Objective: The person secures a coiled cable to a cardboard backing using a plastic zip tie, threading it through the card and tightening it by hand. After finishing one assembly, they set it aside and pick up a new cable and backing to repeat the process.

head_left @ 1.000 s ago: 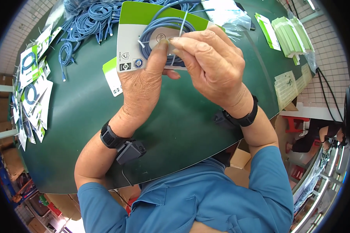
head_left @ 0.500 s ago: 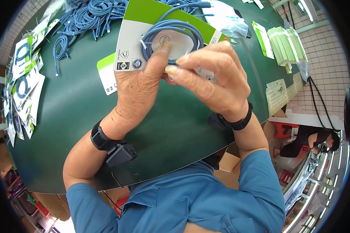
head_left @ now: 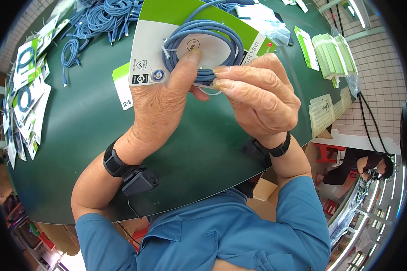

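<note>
My left hand (head_left: 158,108) grips a green and white backing card (head_left: 145,43) with a coiled blue cable (head_left: 237,47) lying on its face. The thumb presses inside the coil, and the other fingers are mostly hidden behind the card. At the card's lower edge, my right hand (head_left: 269,99) is closed in a pinch on a thin white tie (head_left: 204,92). This tie loops below the coil, and its pinched end is hidden by the fingertips. Another small white tie (head_left: 167,52) crosses the coil's left side.
Several loose blue cables (head_left: 106,18) are heaped at the far left. Carded cables (head_left: 25,99) pile along the left edge. A stack of green-white cards (head_left: 328,54) stands at the right. Another card (head_left: 123,86) lies under the held one. Clear plastic bags (head_left: 269,25) sit behind.
The card has shifted slightly left. My right hand has moved a little right and down, and its blurred fingers are now steady, with the white tie's loop showing below the card.
</note>
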The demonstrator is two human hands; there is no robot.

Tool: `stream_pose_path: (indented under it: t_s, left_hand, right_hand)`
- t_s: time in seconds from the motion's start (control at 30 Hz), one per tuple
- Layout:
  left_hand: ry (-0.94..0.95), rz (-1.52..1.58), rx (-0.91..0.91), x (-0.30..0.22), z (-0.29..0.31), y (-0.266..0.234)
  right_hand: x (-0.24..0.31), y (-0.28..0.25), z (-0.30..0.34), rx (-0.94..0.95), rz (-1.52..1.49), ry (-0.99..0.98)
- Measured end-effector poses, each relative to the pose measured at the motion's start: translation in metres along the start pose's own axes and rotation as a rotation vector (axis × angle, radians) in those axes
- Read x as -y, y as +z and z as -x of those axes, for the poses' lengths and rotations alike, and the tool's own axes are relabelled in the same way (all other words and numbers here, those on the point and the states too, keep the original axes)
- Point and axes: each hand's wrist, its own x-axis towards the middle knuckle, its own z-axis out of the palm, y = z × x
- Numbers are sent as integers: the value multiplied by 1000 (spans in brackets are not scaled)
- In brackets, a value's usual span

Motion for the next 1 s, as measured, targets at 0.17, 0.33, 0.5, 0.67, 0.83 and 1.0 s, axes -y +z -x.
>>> stream_pose_path:
  t_s: [0.17, 0.33, 0.5, 0.67, 0.83, 1.0]
  left_hand:
    - [6, -4, 19, 0, -1, 1]
    - [-13, 5, 9, -1, 0, 0]
    - [-2, -6, 10, -1, 0, 1]
    - [-1, -9, -15, 0, 0, 2]
    - [53, -143, 32, 5, 2, -1]
    - [-13, -69, -18, 5, 2, 3]
  right_hand:
    - [-1, -1, 0, -22, -17, 3]
    - [-1, 2, 1, -19, -28, 9]
    - [-1, 1, 1, -10, -27, 15]
    - [-4, 3, 1, -13, -24, 3]
    - [-3, 4, 1, 66, -36, 101]
    - [2, 10, -1, 73, -31, 150]
